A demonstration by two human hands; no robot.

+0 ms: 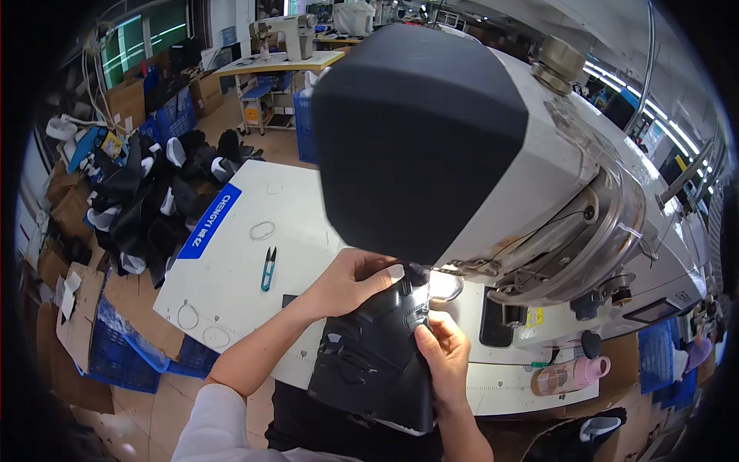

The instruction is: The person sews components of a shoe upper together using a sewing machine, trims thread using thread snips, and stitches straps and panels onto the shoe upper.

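A black shoe upper (369, 354) with slots and stitched seams lies across the front edge of the white table and hangs over my lap. Its far end sits beneath the head of a large sewing machine (477, 154), lit by a bright lamp. My left hand (358, 283) grips the upper's left side near the needle area, thumb on top. On the right side, my right hand (445, 346) pinches its edge between thumb and fingers. The needle itself is hidden behind the machine's dark cover.
Teal-handled thread snips (269, 269) lie on the white table (246, 300) at left. A dark phone (494, 319) rests right of my right hand, and a pink bottle (570, 376) lies farther right. Black uppers (146, 208) are heaped at the left, above blue crates (119, 358).
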